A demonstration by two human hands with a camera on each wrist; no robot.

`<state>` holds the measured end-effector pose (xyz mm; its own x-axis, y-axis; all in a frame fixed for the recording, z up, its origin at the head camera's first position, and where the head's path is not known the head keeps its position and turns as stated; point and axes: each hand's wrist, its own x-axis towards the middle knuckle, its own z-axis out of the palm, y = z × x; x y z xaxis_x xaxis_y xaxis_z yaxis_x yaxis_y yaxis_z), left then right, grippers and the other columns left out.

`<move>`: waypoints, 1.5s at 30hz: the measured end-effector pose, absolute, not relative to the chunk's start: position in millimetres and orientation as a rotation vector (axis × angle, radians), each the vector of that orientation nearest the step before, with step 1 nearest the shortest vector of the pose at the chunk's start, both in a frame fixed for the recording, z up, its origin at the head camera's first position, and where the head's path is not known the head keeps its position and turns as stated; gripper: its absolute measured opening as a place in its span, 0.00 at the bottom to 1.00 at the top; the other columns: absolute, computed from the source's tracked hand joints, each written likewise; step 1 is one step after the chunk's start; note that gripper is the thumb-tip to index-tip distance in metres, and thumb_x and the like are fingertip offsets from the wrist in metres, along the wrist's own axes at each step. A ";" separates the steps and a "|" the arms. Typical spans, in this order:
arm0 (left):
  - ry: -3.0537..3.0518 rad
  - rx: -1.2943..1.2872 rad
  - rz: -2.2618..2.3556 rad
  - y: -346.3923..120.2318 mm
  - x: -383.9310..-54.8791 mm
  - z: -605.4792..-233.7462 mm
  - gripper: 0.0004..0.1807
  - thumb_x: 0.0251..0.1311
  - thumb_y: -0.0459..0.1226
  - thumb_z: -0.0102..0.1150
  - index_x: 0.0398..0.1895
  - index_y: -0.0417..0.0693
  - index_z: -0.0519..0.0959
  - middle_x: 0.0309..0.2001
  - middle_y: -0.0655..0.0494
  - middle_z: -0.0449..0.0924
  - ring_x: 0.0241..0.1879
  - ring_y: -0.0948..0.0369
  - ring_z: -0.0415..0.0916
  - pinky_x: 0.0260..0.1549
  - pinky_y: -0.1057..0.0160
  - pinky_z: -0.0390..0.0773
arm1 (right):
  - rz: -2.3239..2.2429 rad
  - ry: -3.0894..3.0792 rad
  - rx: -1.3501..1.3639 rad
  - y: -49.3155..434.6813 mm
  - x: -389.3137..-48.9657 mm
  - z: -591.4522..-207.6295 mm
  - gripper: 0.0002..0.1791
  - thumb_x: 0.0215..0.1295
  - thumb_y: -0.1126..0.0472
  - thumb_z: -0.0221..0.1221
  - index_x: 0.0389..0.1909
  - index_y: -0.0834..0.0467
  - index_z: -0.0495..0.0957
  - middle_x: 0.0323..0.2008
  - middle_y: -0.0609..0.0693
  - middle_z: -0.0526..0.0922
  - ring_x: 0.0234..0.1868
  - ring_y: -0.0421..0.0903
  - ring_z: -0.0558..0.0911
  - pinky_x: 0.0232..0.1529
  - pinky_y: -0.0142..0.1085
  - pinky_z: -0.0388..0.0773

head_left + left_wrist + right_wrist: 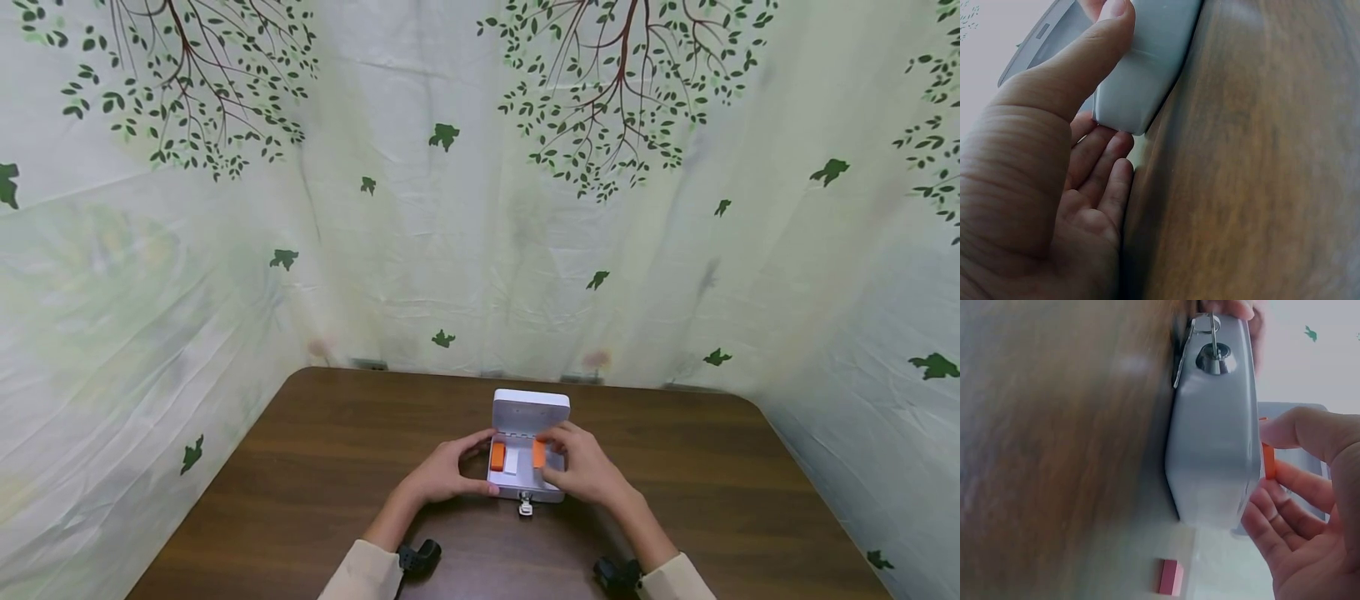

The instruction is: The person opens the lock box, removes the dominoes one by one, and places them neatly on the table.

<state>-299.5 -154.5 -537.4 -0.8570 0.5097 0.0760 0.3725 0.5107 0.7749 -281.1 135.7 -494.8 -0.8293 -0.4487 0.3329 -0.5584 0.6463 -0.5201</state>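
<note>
A small grey-white metal lockbox [517,482] lies on the table with its lid [531,410] raised at the back. From the front wall sticks a key [1213,337] in its lock. My left hand [442,473] grips the box's left side, thumb at the front wall and fingers toward the back corner. Inside, near the left wall, stands an orange block [497,457]. My right hand [588,467] pinches a second orange block [539,454] between thumb and fingers, over the right part of the box. The hand covers part of that block.
The box sits on a brown wooden table [337,433]. A small pink block [1171,577] shows beyond the box in the right wrist view. Pale curtains with leaf prints [450,250] hang behind the table and at both sides. Black straps with cameras [420,558] circle the wrists.
</note>
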 end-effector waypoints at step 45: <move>2.591 0.763 1.260 -153.7 -298.2 -537.6 0.52 0.50 0.62 0.76 0.79 0.65 0.63 0.75 0.60 0.69 0.73 0.55 0.68 0.73 0.44 0.66 | 0.927 -2.743 0.688 198.2 -280.2 -494.8 0.24 0.53 0.57 0.77 0.52 0.53 0.84 0.45 0.43 0.82 0.42 0.43 0.82 0.48 0.43 0.85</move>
